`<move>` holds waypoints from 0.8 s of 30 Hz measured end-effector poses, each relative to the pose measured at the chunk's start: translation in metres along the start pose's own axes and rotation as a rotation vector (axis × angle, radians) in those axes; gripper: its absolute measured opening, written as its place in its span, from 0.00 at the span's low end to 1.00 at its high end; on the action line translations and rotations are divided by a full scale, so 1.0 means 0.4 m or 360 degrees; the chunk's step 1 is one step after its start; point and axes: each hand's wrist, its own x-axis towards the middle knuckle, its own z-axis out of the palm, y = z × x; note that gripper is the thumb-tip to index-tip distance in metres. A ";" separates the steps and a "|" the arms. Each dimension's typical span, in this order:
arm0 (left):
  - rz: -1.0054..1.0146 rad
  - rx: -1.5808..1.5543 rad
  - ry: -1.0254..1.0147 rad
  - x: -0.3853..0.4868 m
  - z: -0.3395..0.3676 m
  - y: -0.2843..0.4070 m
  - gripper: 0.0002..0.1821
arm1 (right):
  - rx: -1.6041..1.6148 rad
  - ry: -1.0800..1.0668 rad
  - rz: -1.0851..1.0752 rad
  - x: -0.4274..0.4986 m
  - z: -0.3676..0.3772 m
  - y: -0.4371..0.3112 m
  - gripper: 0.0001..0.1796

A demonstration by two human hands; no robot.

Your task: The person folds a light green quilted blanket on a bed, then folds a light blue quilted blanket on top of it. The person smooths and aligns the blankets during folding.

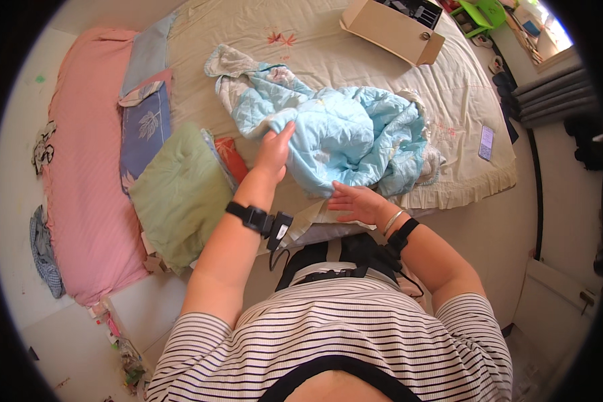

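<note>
A light blue quilt (331, 125) with a pale patterned underside lies rumpled on the bed, in front of me. My left hand (276, 151) grips its near left edge between thumb and fingers. At the quilt's near lower edge is my right hand (354, 203), palm turned up and fingers spread, its fingertips close to the fabric; whether they touch it I cannot tell. A cream bedsheet (462, 191) with a ruffled edge and red leaf embroidery lies under the quilt. Left of my left hand is a green folded cloth or cushion (181, 196), with a red patterned fabric piece (229, 156) beside it.
An open cardboard box (392, 35) holding black items stands on the bed's far right. A phone (486, 143) lies near the right edge. Along the left are a pink bolster-like covered pad (90, 166) and a blue leaf-patterned pillow (145, 130). A green chair (482, 15) stands beyond the bed.
</note>
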 end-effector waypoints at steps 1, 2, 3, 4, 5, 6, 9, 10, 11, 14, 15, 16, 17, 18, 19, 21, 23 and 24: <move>-0.0073 -0.0152 -0.0040 -0.011 0.000 0.007 0.21 | 0.0114 0.0100 0.0052 0.012 -0.031 0.009 0.48; -0.0107 -0.0247 -0.0092 -0.025 0.004 0.015 0.20 | 0.0228 0.0237 0.0124 0.023 -0.058 0.020 0.50; -0.0141 -0.0342 -0.0143 -0.041 0.009 0.026 0.20 | 0.0343 0.0373 0.0195 0.033 -0.079 0.029 0.52; -0.0176 -0.0440 -0.0187 -0.059 0.018 0.039 0.20 | 0.0384 0.0411 0.0221 0.044 -0.092 0.037 0.55; -0.0172 -0.0477 -0.0202 -0.077 0.031 0.050 0.19 | 0.0413 0.0388 0.0197 0.051 -0.101 0.044 0.53; -0.0165 -0.0520 -0.0210 -0.095 0.046 0.064 0.19 | 0.0437 0.0363 0.0173 0.059 -0.103 0.047 0.51; -0.0058 -0.0399 -0.0219 -0.136 0.069 0.124 0.18 | 0.0519 0.0122 -0.0201 0.048 -0.104 0.010 0.33; 0.0007 -0.0240 -0.0220 -0.146 0.062 0.153 0.18 | 0.0556 0.0031 -0.0408 0.026 -0.115 -0.025 0.30; 0.0057 -0.0095 -0.0215 -0.151 0.053 0.179 0.18 | 0.0587 -0.0116 -0.0642 -0.004 -0.130 -0.067 0.26; 0.0481 0.0355 -0.0322 -0.097 0.042 0.240 0.21 | 0.0847 -0.0471 -0.1225 -0.172 -0.241 -0.252 0.20; 0.0681 0.0501 -0.0396 -0.070 0.035 0.245 0.22 | 0.0743 -0.0681 -0.1330 -0.226 -0.279 -0.338 0.18; 0.0810 0.0756 -0.0323 -0.036 0.033 0.237 0.23 | 0.0806 -0.0705 -0.1627 -0.258 -0.300 -0.391 0.18; 0.0974 0.0988 -0.0283 0.007 0.032 0.219 0.23 | 0.0788 -0.0743 -0.1815 -0.289 -0.319 -0.424 0.19; 0.1140 0.1146 -0.0287 0.050 0.023 0.193 0.23 | 0.0753 -0.0368 -0.1916 -0.309 -0.339 -0.447 0.21; 0.1028 0.1338 -0.0246 0.098 0.007 0.160 0.24 | 0.0736 -0.0187 -0.1928 -0.310 -0.358 -0.460 0.22; 0.0795 0.1569 -0.0258 0.174 -0.054 0.057 0.24 | 0.0745 0.0242 -0.1677 -0.282 -0.396 -0.445 0.19; 0.0407 0.1801 -0.0188 0.223 -0.142 -0.076 0.25 | 0.0601 0.0579 -0.1413 -0.209 -0.432 -0.371 0.17; 0.0323 0.1770 -0.0184 0.236 -0.189 -0.149 0.25 | 0.0558 0.0549 -0.1287 -0.170 -0.449 -0.316 0.15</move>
